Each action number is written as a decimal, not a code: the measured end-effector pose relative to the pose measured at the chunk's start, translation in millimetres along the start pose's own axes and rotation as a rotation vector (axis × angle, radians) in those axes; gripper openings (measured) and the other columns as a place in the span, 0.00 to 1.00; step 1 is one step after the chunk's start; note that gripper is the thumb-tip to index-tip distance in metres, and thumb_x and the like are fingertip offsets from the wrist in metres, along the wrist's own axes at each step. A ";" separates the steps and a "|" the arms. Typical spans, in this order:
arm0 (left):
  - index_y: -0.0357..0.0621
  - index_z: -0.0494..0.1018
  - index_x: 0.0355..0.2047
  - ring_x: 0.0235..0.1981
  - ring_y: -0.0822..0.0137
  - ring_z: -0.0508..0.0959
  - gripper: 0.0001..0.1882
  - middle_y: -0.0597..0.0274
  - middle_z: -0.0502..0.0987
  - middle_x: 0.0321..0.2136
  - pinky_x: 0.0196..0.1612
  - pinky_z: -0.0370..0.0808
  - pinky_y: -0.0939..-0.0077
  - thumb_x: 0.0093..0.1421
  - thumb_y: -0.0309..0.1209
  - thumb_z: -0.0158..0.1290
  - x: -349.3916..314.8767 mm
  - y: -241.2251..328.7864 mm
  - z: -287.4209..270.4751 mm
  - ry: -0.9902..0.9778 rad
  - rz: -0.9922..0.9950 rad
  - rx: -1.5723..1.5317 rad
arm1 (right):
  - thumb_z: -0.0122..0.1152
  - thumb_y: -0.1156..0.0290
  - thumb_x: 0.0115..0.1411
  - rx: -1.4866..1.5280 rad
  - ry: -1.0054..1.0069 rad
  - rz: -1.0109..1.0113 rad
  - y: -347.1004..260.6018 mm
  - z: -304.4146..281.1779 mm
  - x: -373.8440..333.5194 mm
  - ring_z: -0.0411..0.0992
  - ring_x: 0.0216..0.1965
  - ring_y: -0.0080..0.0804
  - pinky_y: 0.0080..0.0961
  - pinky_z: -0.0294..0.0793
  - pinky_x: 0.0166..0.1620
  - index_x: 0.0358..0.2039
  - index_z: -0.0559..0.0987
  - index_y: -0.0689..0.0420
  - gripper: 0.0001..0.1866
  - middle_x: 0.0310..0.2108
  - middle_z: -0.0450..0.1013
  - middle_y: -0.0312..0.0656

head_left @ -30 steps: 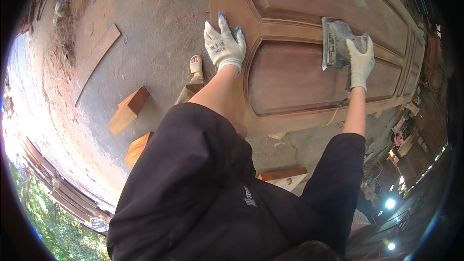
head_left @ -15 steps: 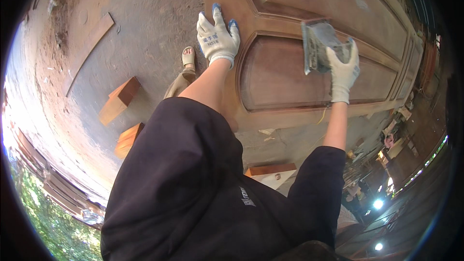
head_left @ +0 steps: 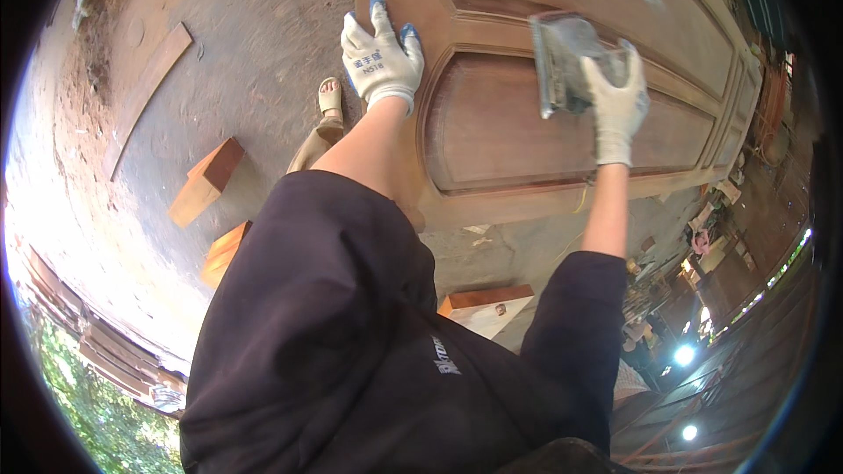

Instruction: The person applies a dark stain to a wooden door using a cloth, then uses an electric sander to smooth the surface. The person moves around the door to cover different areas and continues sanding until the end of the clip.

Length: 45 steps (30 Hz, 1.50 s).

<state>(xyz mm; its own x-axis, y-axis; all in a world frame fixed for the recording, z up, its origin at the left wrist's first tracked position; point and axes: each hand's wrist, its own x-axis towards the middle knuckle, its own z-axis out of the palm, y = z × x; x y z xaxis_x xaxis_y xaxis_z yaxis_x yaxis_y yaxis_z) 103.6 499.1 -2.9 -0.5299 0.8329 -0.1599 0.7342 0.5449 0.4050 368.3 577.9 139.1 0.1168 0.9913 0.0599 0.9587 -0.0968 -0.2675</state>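
A large brown panelled wooden door lies in front of me, its raised mouldings framing recessed panels. My left hand, in a white glove with blue fingertips, rests flat with fingers spread on the door's left edge. Gripped in my gloved right hand is a dusty power sander with a flat rectangular pad. It sits over the upper edge of the lower panel and the moulding beside it. A yellow cord hangs below the right wrist. Exact pad contact is hard to make out.
Wooden blocks lie on the grey floor at left, near a long thin strip. Another block is below the door. A sandalled foot shows beside my left forearm. Clutter and lights fill the right side.
The sander in my right hand has shifted slightly up and left over the door. My left hand keeps its place on the edge. The whole view has shifted a little.
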 end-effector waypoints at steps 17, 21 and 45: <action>0.51 0.58 0.69 0.64 0.37 0.61 0.31 0.31 0.57 0.64 0.65 0.61 0.48 0.66 0.41 0.47 0.5 0.3 -1.3 0.017 0.001 0.000 | 0.73 0.49 0.47 -0.048 -0.023 -0.119 0.2 0.3 15.7 0.75 0.51 0.46 0.41 0.74 0.54 0.58 0.74 0.53 0.39 0.50 0.76 0.49; 0.51 0.58 0.69 0.63 0.36 0.61 0.32 0.30 0.56 0.63 0.64 0.61 0.47 0.66 0.41 0.47 0.3 0.4 0.8 0.011 0.001 -0.027 | 0.75 0.49 0.48 -0.045 0.025 0.054 84.9 -13.9 48.0 0.74 0.55 0.46 0.38 0.71 0.58 0.58 0.75 0.55 0.40 0.53 0.76 0.51; 0.42 0.68 0.58 0.53 0.44 0.78 0.23 0.41 0.78 0.50 0.57 0.71 0.54 0.72 0.44 0.38 16.3 -70.0 10.8 -0.051 -0.478 -0.828 | 0.73 0.49 0.44 0.096 -0.092 -0.384 -223.6 70.0 -57.6 0.75 0.45 0.46 0.42 0.78 0.45 0.54 0.72 0.48 0.37 0.43 0.75 0.45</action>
<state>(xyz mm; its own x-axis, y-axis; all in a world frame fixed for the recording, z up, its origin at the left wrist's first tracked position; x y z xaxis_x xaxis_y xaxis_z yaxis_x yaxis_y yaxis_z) 48.2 475.6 -43.6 -0.6621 0.5538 -0.5049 -0.0988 0.6033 0.7914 129.0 548.6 128.1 -0.2727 0.9581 0.0877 0.8991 0.2863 -0.3311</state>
